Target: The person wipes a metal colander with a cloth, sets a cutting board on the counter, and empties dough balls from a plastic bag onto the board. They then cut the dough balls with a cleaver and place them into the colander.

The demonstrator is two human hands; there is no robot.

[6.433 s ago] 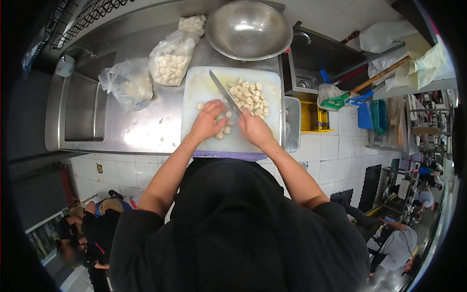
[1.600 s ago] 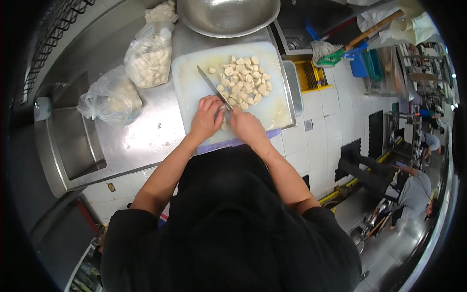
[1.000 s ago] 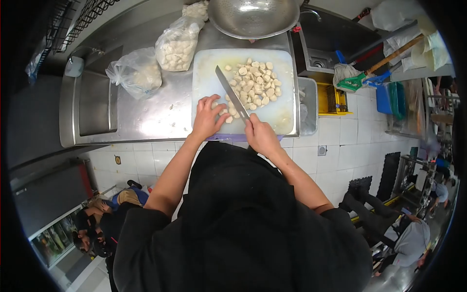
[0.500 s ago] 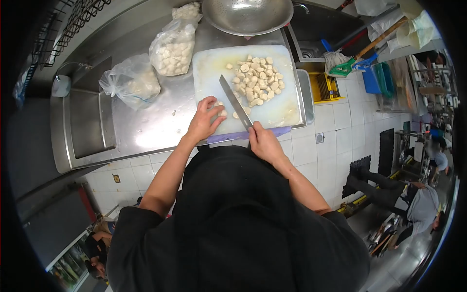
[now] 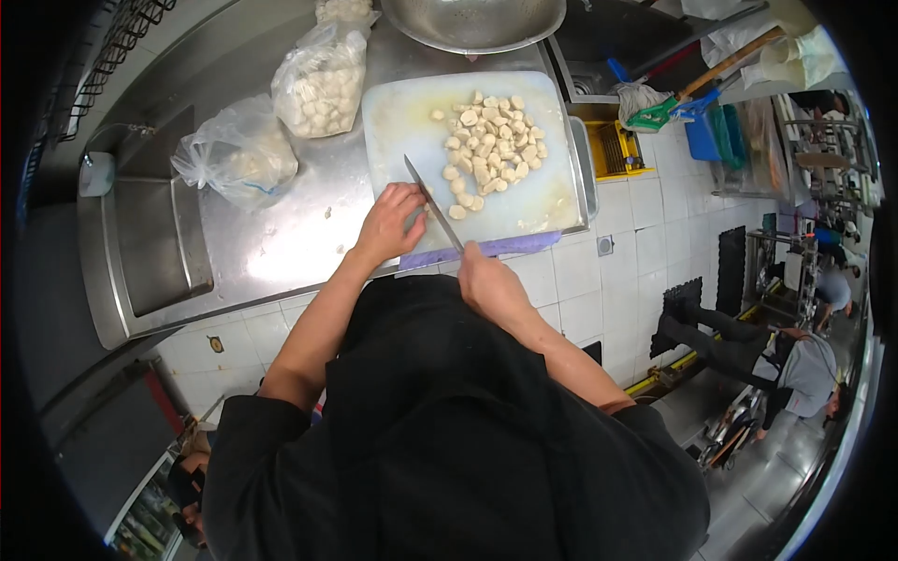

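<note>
My right hand (image 5: 493, 286) is closed round the handle of a long knife (image 5: 438, 208). The blade slants up and left across the front of a white cutting board (image 5: 398, 107). Right beside the blade, the fingers of my left hand (image 5: 393, 224) are curled together on the board over a pale ball-shaped piece of food, mostly hidden by them. Many cut pale food pieces (image 5: 491, 140) lie heaped on the right half of the board, a few near the blade. A purple cloth (image 5: 524, 245) shows under the board's front edge.
Two clear bags, one of pale balls (image 5: 323, 89) and one knotted bag (image 5: 238, 159), stand left of the board on the steel counter (image 5: 257, 238). A steel colander (image 5: 472, 23) sits behind; a sink (image 5: 159, 243) is far left. Another person (image 5: 795, 360) stands far right.
The knife has shifted left, its blade now against my left fingers, which have curled inward. Pieces right of the blade sit nearer the heap. The whole view has shifted slightly.
</note>
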